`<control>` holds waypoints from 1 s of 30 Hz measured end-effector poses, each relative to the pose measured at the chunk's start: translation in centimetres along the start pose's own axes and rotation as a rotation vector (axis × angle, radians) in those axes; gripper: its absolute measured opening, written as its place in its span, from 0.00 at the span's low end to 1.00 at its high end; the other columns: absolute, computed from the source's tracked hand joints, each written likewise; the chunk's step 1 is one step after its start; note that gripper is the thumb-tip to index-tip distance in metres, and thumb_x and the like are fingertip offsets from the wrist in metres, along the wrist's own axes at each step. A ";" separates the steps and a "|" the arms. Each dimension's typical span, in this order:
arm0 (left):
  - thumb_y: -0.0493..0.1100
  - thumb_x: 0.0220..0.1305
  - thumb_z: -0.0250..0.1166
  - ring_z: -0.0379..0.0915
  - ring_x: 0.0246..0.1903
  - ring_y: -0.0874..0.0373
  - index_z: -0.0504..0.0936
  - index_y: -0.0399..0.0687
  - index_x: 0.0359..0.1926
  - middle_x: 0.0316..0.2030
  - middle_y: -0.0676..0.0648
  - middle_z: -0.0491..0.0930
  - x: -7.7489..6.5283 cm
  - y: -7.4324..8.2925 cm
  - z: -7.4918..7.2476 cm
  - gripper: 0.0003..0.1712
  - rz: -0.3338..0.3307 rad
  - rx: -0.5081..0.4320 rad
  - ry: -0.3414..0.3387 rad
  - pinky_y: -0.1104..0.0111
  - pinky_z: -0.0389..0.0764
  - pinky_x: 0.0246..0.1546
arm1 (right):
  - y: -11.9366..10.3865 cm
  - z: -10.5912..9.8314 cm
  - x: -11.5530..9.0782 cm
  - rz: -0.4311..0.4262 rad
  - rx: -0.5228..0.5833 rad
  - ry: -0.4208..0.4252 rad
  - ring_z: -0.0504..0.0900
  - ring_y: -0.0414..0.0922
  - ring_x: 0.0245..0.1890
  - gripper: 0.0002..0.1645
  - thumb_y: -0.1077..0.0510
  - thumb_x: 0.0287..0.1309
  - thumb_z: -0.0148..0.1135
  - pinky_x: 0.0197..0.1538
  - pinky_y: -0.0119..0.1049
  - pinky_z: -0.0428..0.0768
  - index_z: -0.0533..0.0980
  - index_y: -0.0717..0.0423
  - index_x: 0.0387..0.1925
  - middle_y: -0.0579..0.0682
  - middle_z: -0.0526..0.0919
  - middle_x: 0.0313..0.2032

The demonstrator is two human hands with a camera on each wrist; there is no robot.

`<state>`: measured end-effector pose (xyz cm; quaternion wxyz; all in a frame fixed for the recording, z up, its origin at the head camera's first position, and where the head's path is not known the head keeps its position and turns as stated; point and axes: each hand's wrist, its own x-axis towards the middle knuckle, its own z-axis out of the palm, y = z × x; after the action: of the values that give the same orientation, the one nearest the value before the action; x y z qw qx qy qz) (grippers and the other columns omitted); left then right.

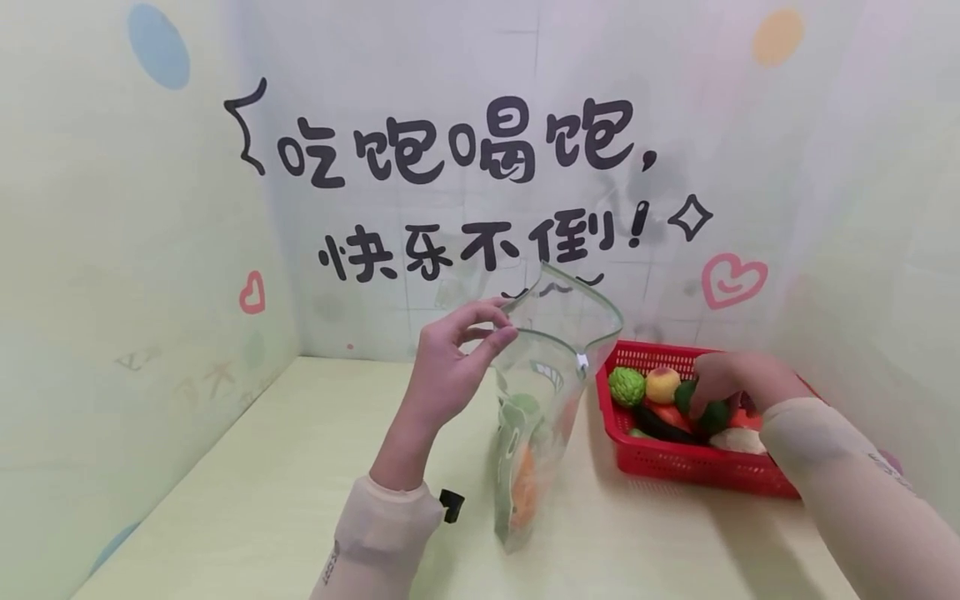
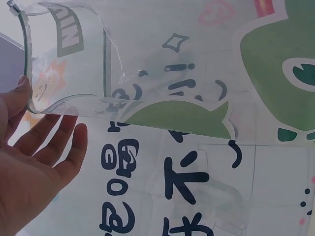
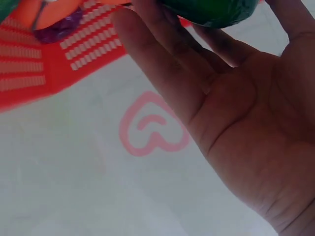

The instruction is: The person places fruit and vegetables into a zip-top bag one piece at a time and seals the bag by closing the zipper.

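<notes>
Where the left grip (image 1: pixel 453 367) pinches: the rim of a clear bag (image 1: pixel 536 433), caught between thumb and fingertips; the remaining fingers are spread just beside the rim.
Right grip (image 1: pixel 731 379): lowered into the basket, fingers and thumb round a dark green vegetable (image 3: pixel 216 11).
Bag: upright near the middle of the worktop, mouth wide open, a white slider (image 1: pixel 582 361) on its zip edge. Green and orange patches show low down; whether they are print or contents I cannot tell.
Basket (image 1: pixel 697 471): red, with slotted sides, to the right of the bag and near it. A light green ball (image 1: pixel 626 386) sits in its far left corner, a peach (image 1: pixel 663 386) beside that, a black eggplant (image 1: pixel 663 425) nearer the front, a whitish piece (image 1: pixel 737 442) at the near side.
Sleeves (image 1: pixel 386 525): pale, on both forearms; a small black block (image 1: pixel 451 506) is beside the left one.
Worktop (image 1: pixel 300 467): pale yellow, under the basket.
Back wall (image 1: pixel 412 50): large black lettering, pink heart on the right.
</notes>
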<state>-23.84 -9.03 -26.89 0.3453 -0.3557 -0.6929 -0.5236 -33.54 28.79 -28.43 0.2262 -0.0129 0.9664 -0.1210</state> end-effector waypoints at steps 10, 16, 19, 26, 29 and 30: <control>0.38 0.61 0.67 0.73 0.55 0.56 0.80 0.45 0.32 0.47 0.43 0.83 0.0 0.0 0.0 0.03 -0.020 0.008 0.002 0.63 0.82 0.46 | -3.7 0.1 -3.7 -0.196 0.106 0.204 0.77 0.51 0.36 0.45 0.39 0.45 0.71 0.31 0.39 0.84 0.66 0.66 0.53 0.58 0.76 0.40; 0.37 0.61 0.66 0.74 0.54 0.57 0.80 0.45 0.32 0.48 0.44 0.82 0.1 -0.1 -0.2 0.03 -0.015 0.012 0.012 0.63 0.82 0.46 | -6.1 0.8 -7.4 -0.309 0.161 0.436 0.74 0.57 0.44 0.50 0.34 0.50 0.66 0.33 0.41 0.84 0.61 0.64 0.61 0.62 0.73 0.46; 0.37 0.62 0.66 0.74 0.54 0.56 0.79 0.45 0.32 0.46 0.44 0.83 0.1 -0.1 -0.3 0.03 -0.008 0.011 0.011 0.63 0.82 0.46 | -6.8 1.9 -9.3 -0.327 0.255 0.518 0.73 0.59 0.46 0.54 0.30 0.50 0.64 0.32 0.41 0.85 0.58 0.60 0.66 0.63 0.71 0.50; 0.37 0.63 0.64 0.74 0.55 0.57 0.78 0.44 0.33 0.43 0.41 0.83 -0.2 -0.3 -0.5 0.03 -0.012 0.013 0.008 0.62 0.81 0.47 | -8.4 3.7 -10.4 -0.431 0.434 0.852 0.75 0.57 0.45 0.48 0.32 0.55 0.61 0.32 0.44 0.84 0.59 0.53 0.69 0.61 0.73 0.51; 0.37 0.64 0.64 0.74 0.55 0.57 0.78 0.44 0.33 0.42 0.42 0.83 -0.1 -0.2 -0.6 0.03 -0.005 0.025 0.008 0.62 0.81 0.47 | -9.2 4.1 -10.5 -0.488 0.498 0.956 0.75 0.53 0.46 0.44 0.38 0.56 0.64 0.33 0.36 0.82 0.61 0.49 0.69 0.57 0.74 0.51; 0.37 0.64 0.64 0.74 0.55 0.57 0.78 0.44 0.34 0.41 0.42 0.83 0.0 -0.2 -0.6 0.03 0.001 0.030 0.007 0.62 0.81 0.47 | -9.4 4.2 -10.7 -0.502 0.520 0.981 0.75 0.52 0.46 0.43 0.40 0.56 0.65 0.34 0.32 0.81 0.61 0.47 0.69 0.56 0.75 0.52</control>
<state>-23.92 -9.61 -26.85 0.3531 -0.3491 -0.6993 -0.5142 -22.43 19.55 -25.17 -0.2853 -0.1276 0.8641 -0.3946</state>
